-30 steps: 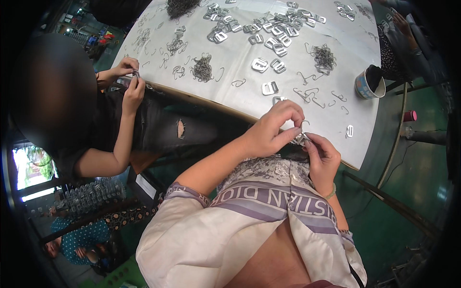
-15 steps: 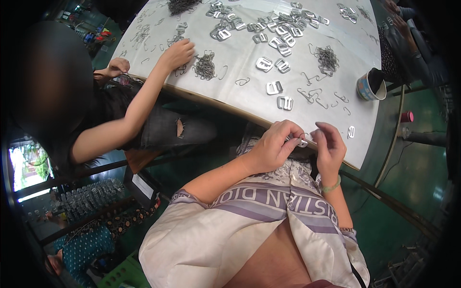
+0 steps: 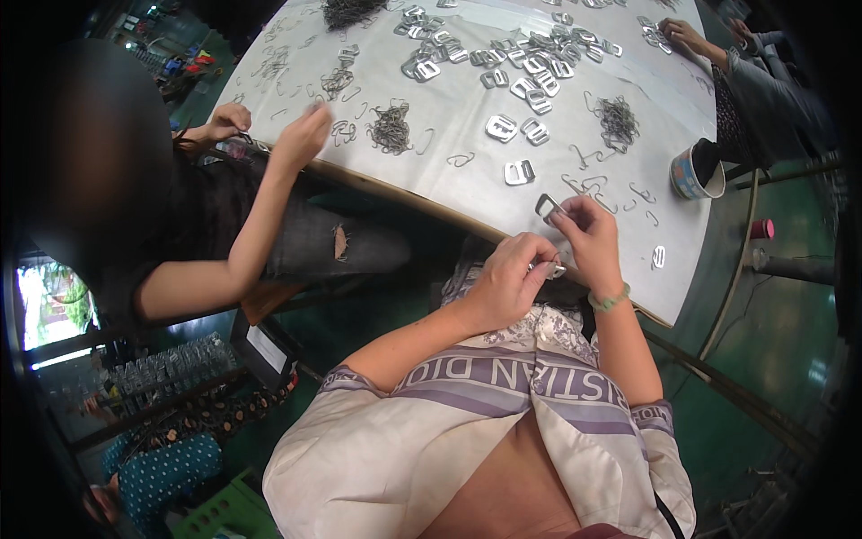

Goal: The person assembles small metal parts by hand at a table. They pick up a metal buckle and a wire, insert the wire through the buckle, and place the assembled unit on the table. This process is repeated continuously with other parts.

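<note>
My left hand (image 3: 514, 280) is closed at the table's near edge, its thumb and fingertips pinching a small metal buckle (image 3: 556, 270) that is mostly covered by the fingers. Just beyond it, my right hand (image 3: 593, 241) grips another silver metal buckle (image 3: 544, 207) by one side, tilted up over the tabletop. A loose buckle (image 3: 519, 172) lies on the table a little farther off, with a pair of buckles (image 3: 516, 129) behind it. To the right of my right hand's fingers are scattered bent wire hooks (image 3: 588, 186).
The white-covered table (image 3: 485, 202) bears a heap of buckles (image 3: 539, 63) and piles of wire hooks (image 3: 618, 124). A cup (image 3: 686, 174) hangs at the right edge. One co-worker's hand (image 3: 305, 135) works at left; another person's hand (image 3: 686, 38) reaches in at far right.
My right hand has moved forward and taken a buckle off the table. My left hand stays about where it was. The left co-worker's hand drew back; another hand appeared at far right.
</note>
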### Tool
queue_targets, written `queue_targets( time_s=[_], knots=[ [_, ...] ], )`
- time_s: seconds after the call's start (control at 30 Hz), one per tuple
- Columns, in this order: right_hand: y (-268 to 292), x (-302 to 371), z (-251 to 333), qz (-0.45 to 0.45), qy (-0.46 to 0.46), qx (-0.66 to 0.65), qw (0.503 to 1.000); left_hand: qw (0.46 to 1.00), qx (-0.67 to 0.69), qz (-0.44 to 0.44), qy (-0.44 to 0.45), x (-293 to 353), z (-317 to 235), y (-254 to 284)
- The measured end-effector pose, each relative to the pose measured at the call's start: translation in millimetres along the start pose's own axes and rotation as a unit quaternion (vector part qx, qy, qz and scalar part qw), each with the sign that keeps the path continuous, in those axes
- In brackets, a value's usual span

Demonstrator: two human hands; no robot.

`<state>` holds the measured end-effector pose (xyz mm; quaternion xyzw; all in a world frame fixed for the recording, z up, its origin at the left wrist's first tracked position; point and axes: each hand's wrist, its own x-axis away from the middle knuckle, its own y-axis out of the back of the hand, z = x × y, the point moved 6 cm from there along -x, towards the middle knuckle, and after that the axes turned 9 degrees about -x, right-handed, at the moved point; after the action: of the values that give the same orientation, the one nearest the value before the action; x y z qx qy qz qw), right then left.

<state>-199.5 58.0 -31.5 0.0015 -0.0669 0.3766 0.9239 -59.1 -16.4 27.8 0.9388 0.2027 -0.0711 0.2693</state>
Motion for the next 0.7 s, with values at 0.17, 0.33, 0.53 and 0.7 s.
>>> queue_targets(
  time_s=[0.17, 0.33, 0.53, 0.7],
  knots=[
    [7, 44, 43, -0.033, -0.028, -0.079, 0.996, 0.999, -0.016, -0.021, 0.018, -3, 0, -6],
    [14, 65, 46, -0.081, -0.012, -0.075, 0.994, 0.997, -0.074, -0.024, -0.021, -6, -9, -12],
    [14, 76, 37, -0.097, 0.019, -0.101, 0.99, 0.992, -0.121, -0.004, -0.029, -7, -7, -20],
    [17, 85, 38, -0.125, 0.075, -0.068, 0.987, 0.988, -0.125, 0.077, -0.053, -12, -6, -22]
  ],
)
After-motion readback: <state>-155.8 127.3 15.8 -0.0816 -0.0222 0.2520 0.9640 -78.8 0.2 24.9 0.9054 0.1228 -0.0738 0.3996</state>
